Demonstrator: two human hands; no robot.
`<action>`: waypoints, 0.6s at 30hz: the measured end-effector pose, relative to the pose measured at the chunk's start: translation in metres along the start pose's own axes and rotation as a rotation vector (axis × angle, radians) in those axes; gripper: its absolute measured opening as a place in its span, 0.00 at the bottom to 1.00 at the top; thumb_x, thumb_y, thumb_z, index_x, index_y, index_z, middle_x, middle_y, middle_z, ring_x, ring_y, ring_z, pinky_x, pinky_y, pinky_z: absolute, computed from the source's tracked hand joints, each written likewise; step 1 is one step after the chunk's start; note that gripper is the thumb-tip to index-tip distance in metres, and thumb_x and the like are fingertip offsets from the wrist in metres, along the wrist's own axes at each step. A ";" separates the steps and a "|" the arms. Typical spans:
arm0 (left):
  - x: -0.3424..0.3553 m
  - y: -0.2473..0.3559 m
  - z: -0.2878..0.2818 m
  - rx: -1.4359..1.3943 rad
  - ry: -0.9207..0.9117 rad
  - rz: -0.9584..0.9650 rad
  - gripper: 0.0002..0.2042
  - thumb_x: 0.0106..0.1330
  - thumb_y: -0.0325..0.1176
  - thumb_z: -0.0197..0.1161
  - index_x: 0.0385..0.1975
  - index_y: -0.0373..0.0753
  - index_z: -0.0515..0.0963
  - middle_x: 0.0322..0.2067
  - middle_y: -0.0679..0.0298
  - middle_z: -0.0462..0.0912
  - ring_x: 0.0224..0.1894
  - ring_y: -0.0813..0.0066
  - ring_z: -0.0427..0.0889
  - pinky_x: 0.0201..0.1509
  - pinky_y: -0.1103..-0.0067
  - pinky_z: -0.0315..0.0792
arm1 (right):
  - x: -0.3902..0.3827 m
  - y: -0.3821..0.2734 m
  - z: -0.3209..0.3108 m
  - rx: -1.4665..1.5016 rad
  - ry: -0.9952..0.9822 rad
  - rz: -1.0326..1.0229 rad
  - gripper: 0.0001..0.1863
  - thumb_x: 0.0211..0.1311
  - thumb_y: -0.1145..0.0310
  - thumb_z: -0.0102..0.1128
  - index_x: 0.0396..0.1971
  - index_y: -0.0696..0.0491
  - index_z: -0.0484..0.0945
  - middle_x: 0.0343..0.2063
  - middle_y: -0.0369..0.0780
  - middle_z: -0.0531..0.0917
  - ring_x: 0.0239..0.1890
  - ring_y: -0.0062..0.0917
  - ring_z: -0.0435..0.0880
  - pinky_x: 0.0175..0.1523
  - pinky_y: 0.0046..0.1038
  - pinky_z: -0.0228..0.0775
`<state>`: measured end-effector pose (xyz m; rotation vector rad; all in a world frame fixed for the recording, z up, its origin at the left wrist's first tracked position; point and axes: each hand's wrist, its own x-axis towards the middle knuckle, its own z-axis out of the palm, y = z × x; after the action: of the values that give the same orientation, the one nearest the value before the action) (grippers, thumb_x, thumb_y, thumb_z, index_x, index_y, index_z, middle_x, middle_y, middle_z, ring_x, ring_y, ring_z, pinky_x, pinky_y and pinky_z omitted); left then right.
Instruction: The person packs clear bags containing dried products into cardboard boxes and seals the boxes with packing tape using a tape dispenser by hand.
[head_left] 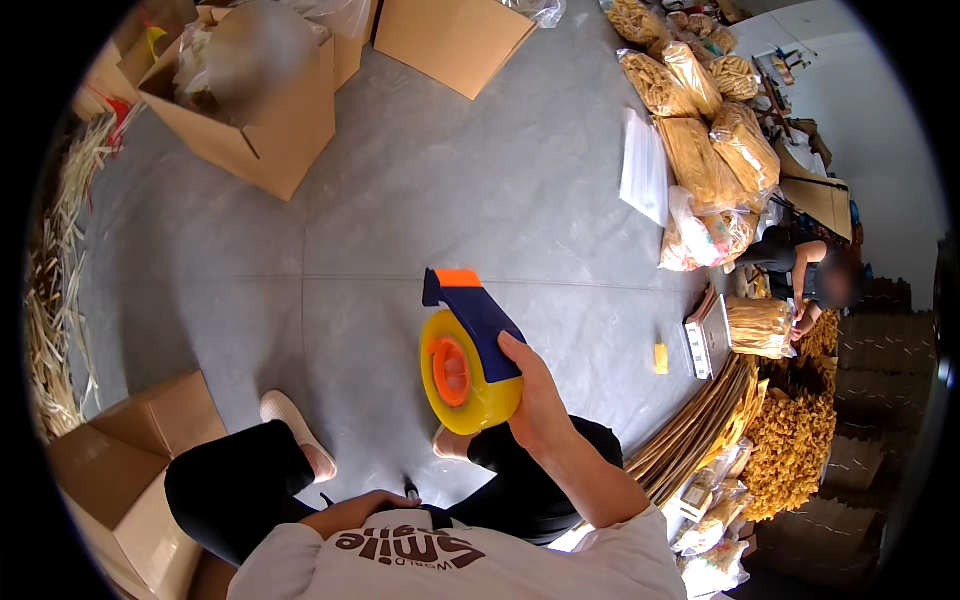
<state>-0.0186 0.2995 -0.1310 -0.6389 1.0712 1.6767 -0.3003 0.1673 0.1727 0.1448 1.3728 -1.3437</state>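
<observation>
Out in front of me, over the floor, my right hand (pixel 543 395) grips a hand-held tape dispenser (pixel 484 325). Its frame is dark blue with an orange piece at the front end, and a wide yellow roll of tape (pixel 435 385) sits on its orange hub. Close to my body, at my lap, lies my left hand (pixel 375 502), its fingers curled and partly hidden. A small dark object (pixel 411 489) shows at its fingertips, too small to name. An open cardboard box (pixel 165 495) stands at my left, apart from both hands.
Cardboard boxes (pixel 290 150) stand at the far left, one partly blurred. Dried strips (pixel 65 270) line the left edge. Bags of dried goods (pixel 700 150), a flat scale (pixel 710 338) and long brown sticks (pixel 690 430) fill the right, where another person (pixel 790 260) handles a bundle.
</observation>
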 end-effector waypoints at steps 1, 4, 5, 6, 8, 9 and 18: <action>-0.001 0.004 -0.002 -0.016 -0.016 -0.010 0.24 0.59 0.54 0.47 0.49 0.45 0.70 0.49 0.55 0.71 0.54 0.60 0.66 0.53 0.60 0.62 | 0.009 -0.003 0.002 -0.001 0.015 0.016 0.24 0.58 0.54 0.50 0.45 0.59 0.67 0.39 0.40 0.75 0.41 0.23 0.75 0.47 0.24 0.67; -0.010 0.008 -0.020 -0.052 -0.041 -0.043 0.24 0.59 0.55 0.47 0.50 0.46 0.69 0.50 0.55 0.71 0.54 0.60 0.66 0.53 0.60 0.61 | 0.037 -0.017 0.014 -0.029 -0.009 0.018 0.24 0.58 0.54 0.50 0.44 0.59 0.68 0.38 0.40 0.76 0.40 0.23 0.76 0.45 0.24 0.68; -0.013 0.011 -0.026 -0.059 -0.044 -0.049 0.25 0.59 0.55 0.47 0.50 0.46 0.68 0.50 0.55 0.71 0.55 0.60 0.66 0.54 0.60 0.61 | 0.047 -0.019 0.017 -0.036 0.014 -0.006 0.23 0.58 0.54 0.50 0.44 0.59 0.68 0.37 0.40 0.76 0.39 0.23 0.76 0.45 0.24 0.68; -0.016 0.012 -0.032 -0.073 -0.040 -0.062 0.25 0.59 0.55 0.47 0.51 0.46 0.68 0.50 0.55 0.71 0.55 0.60 0.66 0.54 0.60 0.61 | 0.059 -0.022 0.020 -0.045 0.027 -0.030 0.23 0.58 0.54 0.50 0.43 0.59 0.69 0.37 0.40 0.77 0.39 0.23 0.77 0.45 0.24 0.68; -0.020 0.015 -0.048 -0.080 -0.028 -0.082 0.25 0.60 0.55 0.47 0.51 0.46 0.67 0.50 0.55 0.70 0.55 0.60 0.65 0.54 0.60 0.61 | 0.071 -0.030 0.025 -0.039 0.029 -0.047 0.23 0.58 0.54 0.49 0.42 0.60 0.69 0.35 0.40 0.77 0.37 0.23 0.78 0.44 0.24 0.69; -0.020 0.018 -0.053 -0.078 -0.025 -0.087 0.25 0.60 0.55 0.46 0.52 0.46 0.67 0.51 0.55 0.70 0.55 0.60 0.65 0.54 0.60 0.61 | 0.074 -0.035 0.027 -0.025 0.017 -0.040 0.23 0.58 0.55 0.49 0.42 0.60 0.70 0.35 0.40 0.78 0.37 0.24 0.78 0.44 0.24 0.69; -0.023 0.062 -0.124 -0.063 0.111 -0.155 0.27 0.60 0.56 0.46 0.55 0.48 0.64 0.52 0.55 0.69 0.56 0.60 0.64 0.55 0.59 0.60 | 0.098 -0.080 0.046 -0.101 -0.152 -0.110 0.19 0.56 0.59 0.51 0.37 0.61 0.72 0.29 0.42 0.79 0.28 0.25 0.79 0.34 0.26 0.72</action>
<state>-0.0782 0.1735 -0.1480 -0.8427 1.0227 1.5599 -0.3644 0.0489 0.1625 -0.1005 1.3319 -1.3435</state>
